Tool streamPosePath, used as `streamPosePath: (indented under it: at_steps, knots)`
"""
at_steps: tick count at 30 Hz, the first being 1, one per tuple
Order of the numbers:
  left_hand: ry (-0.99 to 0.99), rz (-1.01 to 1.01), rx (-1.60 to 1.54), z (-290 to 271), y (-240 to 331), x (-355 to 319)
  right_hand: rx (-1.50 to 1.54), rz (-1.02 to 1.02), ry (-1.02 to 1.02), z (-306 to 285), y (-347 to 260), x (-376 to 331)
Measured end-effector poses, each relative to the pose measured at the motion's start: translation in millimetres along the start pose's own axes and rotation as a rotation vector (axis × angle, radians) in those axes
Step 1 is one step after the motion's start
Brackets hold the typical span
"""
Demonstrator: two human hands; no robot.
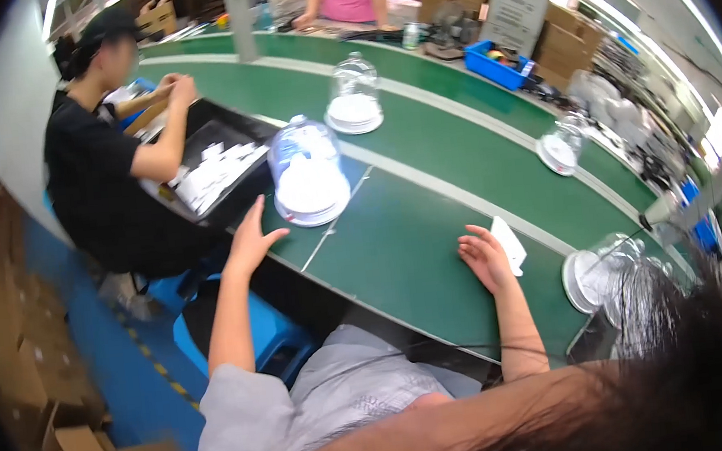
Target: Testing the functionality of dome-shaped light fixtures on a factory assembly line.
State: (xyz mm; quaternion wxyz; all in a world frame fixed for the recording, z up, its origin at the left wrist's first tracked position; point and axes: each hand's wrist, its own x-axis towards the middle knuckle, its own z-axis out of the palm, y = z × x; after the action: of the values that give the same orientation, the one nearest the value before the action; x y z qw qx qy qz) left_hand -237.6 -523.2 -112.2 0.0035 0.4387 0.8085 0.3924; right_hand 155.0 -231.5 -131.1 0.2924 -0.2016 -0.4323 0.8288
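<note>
While the green conveyor belt (430, 219) carries its load along the bench, the left hand (251, 236) reaches out with fingers spread and empty toward the nearest clear plastic dome on a round white base (309, 175). That dome stands upright on the belt just beyond the fingertips, near them but apart; I see no contact. The right hand (486, 259) rests on the belt with fingers loosely uncurled, gripping nothing, its fingertips touching or just beside a small white paper slip (510, 244); which of the two, I cannot tell.

By my reading, the step in hand is the reach for the nearest dome, with the grasp not yet made. Taking hold would call for the left hand to travel a little farther up the belt and close around the base or the dome's lower wall, keeping it upright so the cover stays seated.

A second domed unit (354, 96) stands farther up the belt, well apart from both hands. At the left, a seated person in a black shirt (90, 165) works over a dark tray of white pieces (216, 165).
</note>
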Motion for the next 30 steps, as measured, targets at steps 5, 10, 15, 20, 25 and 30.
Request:
streamPosePath:
  at_steps: [5, 10, 15, 20, 25, 30]
  knots:
    - [-0.116, 0.025, -0.204, 1.9, -11.8, 35.2, 0.03, 0.024, -0.021, 11.0, -5.3, -1.4]
    - [-0.088, 0.007, -0.297, 16.1, -7.7, 41.2, -0.012, 0.005, 0.022, 7.8, -8.4, -7.2]
    - [0.059, -0.03, -0.192, 11.3, 1.0, 16.6, 0.033, 0.033, 0.003, 5.1, -8.3, -3.8]
    - [0.478, 0.033, -0.272, 35.3, 6.1, 0.6, 0.002, 0.023, 0.058, 10.9, -9.7, -3.2]
    - [0.519, 0.107, -0.015, 45.7, 11.2, 13.1, 0.225, 0.042, 0.062, -0.3, -8.3, 9.4]
    - [0.557, 0.14, -0.001, 40.5, 7.4, 13.4, 0.256, 0.069, 0.02, -4.1, -6.9, 12.5]
